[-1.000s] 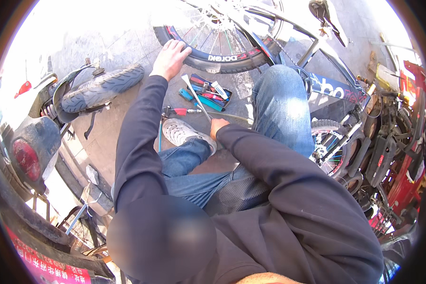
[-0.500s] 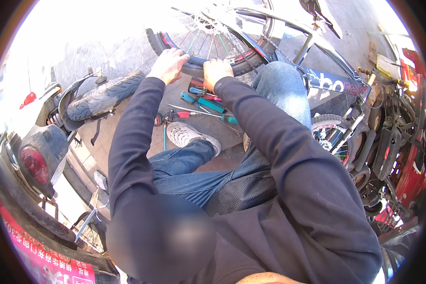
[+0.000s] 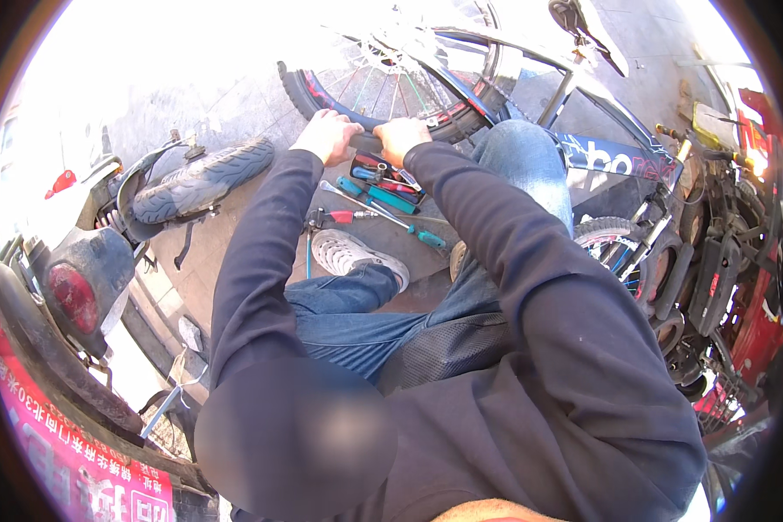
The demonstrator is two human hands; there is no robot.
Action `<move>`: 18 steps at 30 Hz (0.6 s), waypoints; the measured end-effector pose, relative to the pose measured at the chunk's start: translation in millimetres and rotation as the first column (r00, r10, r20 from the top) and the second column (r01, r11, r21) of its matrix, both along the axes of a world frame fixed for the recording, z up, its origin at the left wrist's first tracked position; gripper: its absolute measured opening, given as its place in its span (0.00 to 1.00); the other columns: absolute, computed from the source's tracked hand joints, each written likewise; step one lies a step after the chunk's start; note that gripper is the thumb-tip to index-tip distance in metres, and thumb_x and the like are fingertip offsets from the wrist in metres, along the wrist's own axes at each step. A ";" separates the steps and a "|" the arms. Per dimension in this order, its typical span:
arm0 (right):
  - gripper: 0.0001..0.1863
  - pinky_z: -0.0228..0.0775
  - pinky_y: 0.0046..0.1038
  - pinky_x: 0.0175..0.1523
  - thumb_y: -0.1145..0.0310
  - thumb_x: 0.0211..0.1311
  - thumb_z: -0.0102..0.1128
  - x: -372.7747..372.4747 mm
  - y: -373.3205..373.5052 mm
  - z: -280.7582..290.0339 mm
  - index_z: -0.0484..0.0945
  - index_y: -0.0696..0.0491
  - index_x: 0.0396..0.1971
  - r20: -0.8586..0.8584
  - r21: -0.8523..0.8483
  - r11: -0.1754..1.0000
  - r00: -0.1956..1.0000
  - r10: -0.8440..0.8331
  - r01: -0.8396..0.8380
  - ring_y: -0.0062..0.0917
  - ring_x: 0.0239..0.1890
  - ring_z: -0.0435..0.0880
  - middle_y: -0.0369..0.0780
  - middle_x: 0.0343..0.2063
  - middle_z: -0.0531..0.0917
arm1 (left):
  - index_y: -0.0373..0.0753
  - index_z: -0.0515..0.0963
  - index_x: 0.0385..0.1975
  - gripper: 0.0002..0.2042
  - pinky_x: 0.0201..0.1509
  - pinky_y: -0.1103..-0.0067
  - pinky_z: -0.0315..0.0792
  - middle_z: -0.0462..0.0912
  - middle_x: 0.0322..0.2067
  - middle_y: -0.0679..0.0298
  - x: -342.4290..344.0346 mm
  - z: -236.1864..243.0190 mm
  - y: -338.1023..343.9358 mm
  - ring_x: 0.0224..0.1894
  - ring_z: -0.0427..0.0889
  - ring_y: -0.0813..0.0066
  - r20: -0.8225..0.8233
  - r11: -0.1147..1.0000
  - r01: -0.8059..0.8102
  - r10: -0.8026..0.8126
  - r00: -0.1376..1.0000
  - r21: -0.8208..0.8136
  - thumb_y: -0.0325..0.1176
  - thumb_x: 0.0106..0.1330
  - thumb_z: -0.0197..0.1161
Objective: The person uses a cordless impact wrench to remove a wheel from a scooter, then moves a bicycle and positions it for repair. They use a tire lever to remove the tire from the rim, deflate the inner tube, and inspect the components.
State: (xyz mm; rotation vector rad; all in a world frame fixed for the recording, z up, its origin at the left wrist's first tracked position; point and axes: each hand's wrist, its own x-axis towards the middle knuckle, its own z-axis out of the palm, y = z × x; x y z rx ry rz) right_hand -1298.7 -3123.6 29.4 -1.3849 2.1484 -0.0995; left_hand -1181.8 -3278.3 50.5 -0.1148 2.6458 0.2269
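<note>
A bicycle tire (image 3: 294,91) sits around a spoked wheel at the top centre, in front of my knees. My left hand (image 3: 326,137) is closed over the tire's near edge. Just to its right, my right hand (image 3: 401,137) grips the same edge, and a short dark stretch of tire shows between the two. My fingertips are hidden beyond the tire. Below my hands, several hand tools lie on the ground, among them a teal-handled screwdriver (image 3: 428,237), a thicker teal-handled tool (image 3: 390,199) and a red-handled tool (image 3: 344,215).
The bicycle's blue frame (image 3: 613,155) extends right past my knee, its saddle (image 3: 578,22) at the top. A scooter wheel (image 3: 202,181) and a scooter's red tail light (image 3: 72,296) are on the left. Dark parts (image 3: 713,278) crowd the right side. Glare washes out the upper left.
Both hands have come slightly nearer to me, and my left hand has shifted right, closer to the right one. Both still grip the tire. The whole view has shifted a little.
</note>
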 end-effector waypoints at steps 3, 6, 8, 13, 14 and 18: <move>0.11 0.78 0.41 0.47 0.63 0.53 0.68 10.3 4.0 -8.7 0.86 0.49 0.36 -0.107 -0.104 0.995 0.994 -0.011 -0.001 0.39 0.40 0.87 0.45 0.35 0.88 | 0.48 0.82 0.49 0.20 0.70 0.63 0.61 0.82 0.43 0.56 0.1 -8.5 4.3 0.55 0.77 0.57 -0.144 1.000 0.022 -0.023 0.989 -0.006 0.40 0.55 0.69; 0.13 0.74 0.40 0.50 0.56 0.59 0.63 37.1 -0.7 -8.3 0.86 0.49 0.32 -0.117 -0.085 0.995 0.991 -0.067 0.057 0.37 0.43 0.86 0.44 0.33 0.88 | 0.42 0.80 0.50 0.17 0.72 0.59 0.60 0.80 0.47 0.50 20.6 -24.1 24.0 0.60 0.73 0.52 -0.158 0.988 -0.121 0.105 0.982 -0.094 0.35 0.62 0.59; 0.13 0.75 0.39 0.49 0.57 0.59 0.62 46.9 -1.6 -23.6 0.83 0.51 0.37 -0.116 -0.160 0.986 0.991 -0.071 0.052 0.35 0.41 0.87 0.43 0.33 0.88 | 0.46 0.78 0.56 0.20 0.71 0.58 0.59 0.77 0.55 0.50 37.5 -41.0 24.6 0.66 0.69 0.53 -0.249 0.978 -0.199 0.179 0.952 -0.056 0.36 0.63 0.59; 0.15 0.74 0.42 0.53 0.60 0.60 0.63 26.2 1.9 -14.0 0.79 0.53 0.41 -0.033 -0.017 0.998 0.997 -0.063 0.062 0.36 0.45 0.87 0.45 0.39 0.87 | 0.52 0.82 0.53 0.18 0.56 0.63 0.68 0.81 0.49 0.63 8.1 -8.0 36.1 0.56 0.74 0.64 -0.154 0.975 -0.175 0.154 0.976 -0.134 0.38 0.63 0.60; 0.18 0.70 0.47 0.57 0.59 0.59 0.65 23.1 1.6 -0.2 0.79 0.53 0.45 -0.007 0.003 0.999 0.999 -0.044 0.044 0.36 0.49 0.86 0.46 0.43 0.86 | 0.52 0.84 0.49 0.17 0.56 0.62 0.67 0.83 0.45 0.65 3.8 -6.6 38.7 0.57 0.74 0.64 -0.107 0.975 -0.169 0.154 0.982 -0.143 0.44 0.60 0.65; 0.25 0.67 0.53 0.64 0.55 0.56 0.66 -18.3 -22.0 9.3 0.83 0.50 0.52 0.097 0.367 0.930 0.995 -0.004 -0.031 0.39 0.59 0.81 0.45 0.56 0.83 | 0.54 0.85 0.44 0.23 0.57 0.62 0.67 0.84 0.43 0.67 -16.1 -3.7 43.9 0.56 0.74 0.66 0.018 0.969 -0.193 0.199 0.980 -0.153 0.52 0.48 0.76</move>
